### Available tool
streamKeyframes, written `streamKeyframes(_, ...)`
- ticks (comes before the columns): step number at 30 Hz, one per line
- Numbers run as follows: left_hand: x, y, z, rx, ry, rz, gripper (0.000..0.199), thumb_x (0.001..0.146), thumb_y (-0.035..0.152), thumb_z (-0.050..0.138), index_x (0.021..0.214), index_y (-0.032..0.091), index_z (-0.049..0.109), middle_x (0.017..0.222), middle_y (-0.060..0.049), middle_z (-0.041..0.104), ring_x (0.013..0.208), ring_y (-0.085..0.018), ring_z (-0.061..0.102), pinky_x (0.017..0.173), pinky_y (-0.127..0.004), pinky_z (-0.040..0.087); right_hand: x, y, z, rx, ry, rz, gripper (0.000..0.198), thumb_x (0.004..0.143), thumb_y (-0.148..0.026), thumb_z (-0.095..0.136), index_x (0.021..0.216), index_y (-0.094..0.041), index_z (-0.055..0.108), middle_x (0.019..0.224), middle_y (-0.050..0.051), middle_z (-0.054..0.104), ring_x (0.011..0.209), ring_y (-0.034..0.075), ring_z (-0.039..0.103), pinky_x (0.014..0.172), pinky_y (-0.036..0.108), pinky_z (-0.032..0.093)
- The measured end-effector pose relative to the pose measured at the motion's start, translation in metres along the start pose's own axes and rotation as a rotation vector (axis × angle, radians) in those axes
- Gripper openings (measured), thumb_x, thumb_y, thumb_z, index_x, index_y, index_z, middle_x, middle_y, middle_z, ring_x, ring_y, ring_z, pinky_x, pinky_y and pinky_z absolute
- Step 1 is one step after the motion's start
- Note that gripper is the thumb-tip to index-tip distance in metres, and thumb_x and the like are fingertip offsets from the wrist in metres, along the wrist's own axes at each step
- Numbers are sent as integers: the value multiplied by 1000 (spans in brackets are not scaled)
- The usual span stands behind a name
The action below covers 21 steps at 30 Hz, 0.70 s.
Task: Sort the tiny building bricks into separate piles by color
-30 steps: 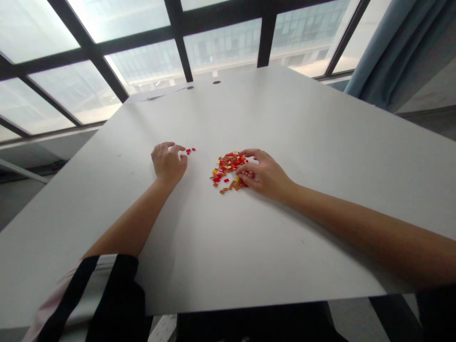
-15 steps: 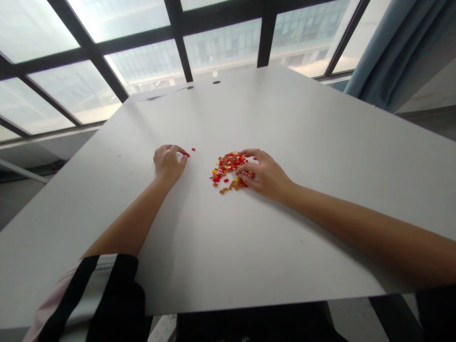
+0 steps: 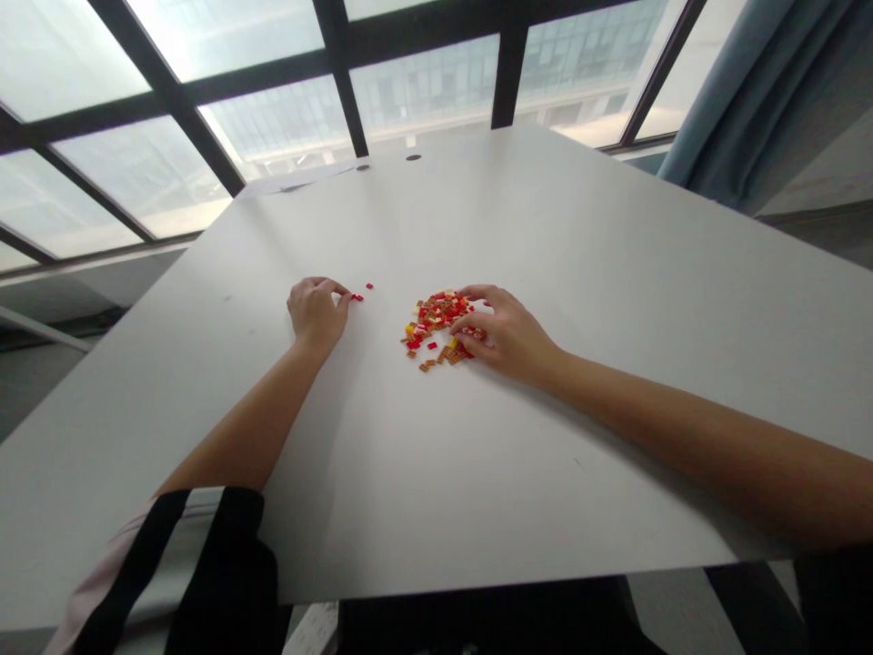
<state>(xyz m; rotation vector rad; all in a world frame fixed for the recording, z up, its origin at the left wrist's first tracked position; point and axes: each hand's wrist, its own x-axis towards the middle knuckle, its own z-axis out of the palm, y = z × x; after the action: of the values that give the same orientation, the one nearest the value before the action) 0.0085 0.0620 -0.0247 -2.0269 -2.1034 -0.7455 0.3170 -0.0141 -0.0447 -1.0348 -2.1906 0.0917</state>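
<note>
A pile of small toy bricks (image 3: pixel 436 312), mostly red and orange-brown with a few yellow and pale ones, lies mid-table. My right hand (image 3: pixel 508 335) rests at the pile's right side, fingers apart around its edge and covering some bricks. To the left of the pile, my left hand (image 3: pixel 316 311) is low over the table. Its thumb and index fingertips are slightly apart beside small red bricks (image 3: pixel 358 298), with no brick clearly between them. Another red brick (image 3: pixel 369 286) lies a little farther off.
The white table (image 3: pixel 436 473) extends to black-framed windows (image 3: pixel 423 82) at the back. Two dark round holes (image 3: pixel 413 157) sit near its far edge. A blue-grey curtain (image 3: pixel 737 118) hangs at the right.
My left hand has drawn back slightly to the left, and the red bricks by its fingertips show more fully. My right hand has hardly moved.
</note>
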Motion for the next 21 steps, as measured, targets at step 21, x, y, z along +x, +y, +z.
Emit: streamKeyframes(21, 0, 1, 0, 22, -27, -37, 17, 93, 28, 64, 98, 18, 77, 126, -17, 66, 125, -38, 54, 113, -53, 42, 0, 0, -1, 24, -14, 23, 17, 93, -23, 64, 97, -24, 80, 137, 16, 61, 124, 34, 60, 105, 58, 51)
